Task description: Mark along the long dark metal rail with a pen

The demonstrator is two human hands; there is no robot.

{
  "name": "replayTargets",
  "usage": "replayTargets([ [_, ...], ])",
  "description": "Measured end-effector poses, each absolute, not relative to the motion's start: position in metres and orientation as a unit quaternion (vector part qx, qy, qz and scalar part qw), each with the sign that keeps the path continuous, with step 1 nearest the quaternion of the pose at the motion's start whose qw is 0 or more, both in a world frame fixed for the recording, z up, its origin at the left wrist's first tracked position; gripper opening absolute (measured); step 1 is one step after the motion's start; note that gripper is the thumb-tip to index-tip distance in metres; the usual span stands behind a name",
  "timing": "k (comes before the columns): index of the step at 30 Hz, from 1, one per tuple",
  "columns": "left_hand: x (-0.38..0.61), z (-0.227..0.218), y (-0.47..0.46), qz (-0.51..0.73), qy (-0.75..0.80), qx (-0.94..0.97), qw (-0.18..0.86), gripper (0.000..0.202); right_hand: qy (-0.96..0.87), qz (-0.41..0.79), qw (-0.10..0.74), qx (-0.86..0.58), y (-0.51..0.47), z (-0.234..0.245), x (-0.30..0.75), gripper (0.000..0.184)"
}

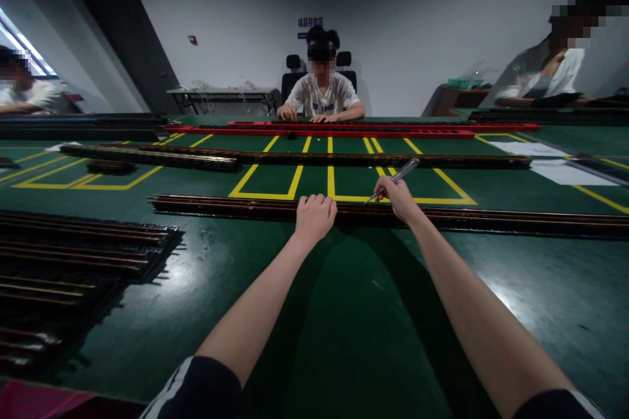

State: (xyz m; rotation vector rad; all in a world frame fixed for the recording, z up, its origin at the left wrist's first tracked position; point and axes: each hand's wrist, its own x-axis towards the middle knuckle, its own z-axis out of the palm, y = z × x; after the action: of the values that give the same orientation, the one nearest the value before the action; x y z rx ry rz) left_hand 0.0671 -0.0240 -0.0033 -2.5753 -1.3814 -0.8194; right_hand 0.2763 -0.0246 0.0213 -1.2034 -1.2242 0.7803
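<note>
A long dark rail with copper strips (221, 207) lies across the green table in front of me. My left hand (314, 215) is closed, its fingers curled over the rail's near edge. My right hand (397, 198) is shut on a thin clear-handled tool (396, 178), whose tip points down at the rail just right of my left hand. Both forearms reach straight out over the table.
A stack of similar rails (73, 255) lies at the near left. More long rails (295, 158) and red strips (344, 131) cross the table (344, 314) farther back, among yellow floor-style markings. White sheets (560, 170) lie at the right. Three other people sit around the table.
</note>
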Motion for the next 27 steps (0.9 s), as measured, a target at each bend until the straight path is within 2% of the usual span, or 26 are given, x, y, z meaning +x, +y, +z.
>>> replayTargets([
  [16,0.061,0.004,-0.021,-0.310,-0.578,-0.754,0.027,0.045,-0.592,0.323,0.526,-0.519,-0.026,0.022,0.258,0.030],
  [27,0.065,0.003,-0.029,-0.305,-0.449,-0.834,0.099,0.040,-0.589,0.351,0.527,-0.501,-0.028,0.022,0.257,0.033],
])
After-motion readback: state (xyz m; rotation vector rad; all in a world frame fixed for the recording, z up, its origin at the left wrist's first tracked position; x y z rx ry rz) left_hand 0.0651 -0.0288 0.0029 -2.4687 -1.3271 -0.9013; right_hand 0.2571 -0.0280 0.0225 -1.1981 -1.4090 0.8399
